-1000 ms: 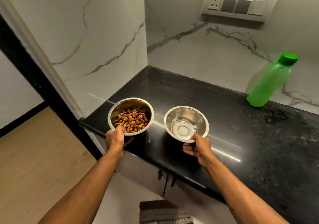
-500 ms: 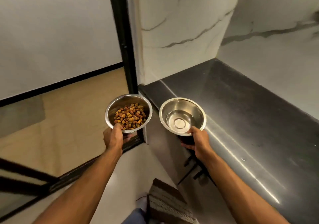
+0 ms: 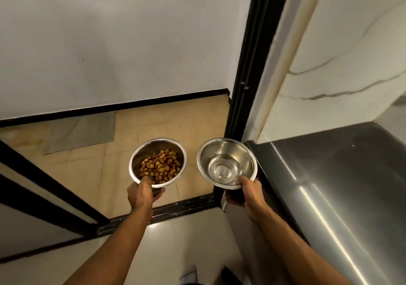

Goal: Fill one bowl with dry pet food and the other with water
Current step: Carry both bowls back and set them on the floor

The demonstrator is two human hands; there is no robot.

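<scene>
Both hands carry steel bowls by the near rim, thumb over the edge and fingers curled beneath, likely to keep them level. On the left, the left hand (image 3: 140, 193) pinches the food bowl (image 3: 157, 162), heaped with kibble (image 3: 160, 168), above the tiled floor (image 3: 87, 164). Beside it, the right hand (image 3: 248, 193) grips the water bowl (image 3: 227, 163), just off the bench (image 3: 329, 175) corner.
</scene>
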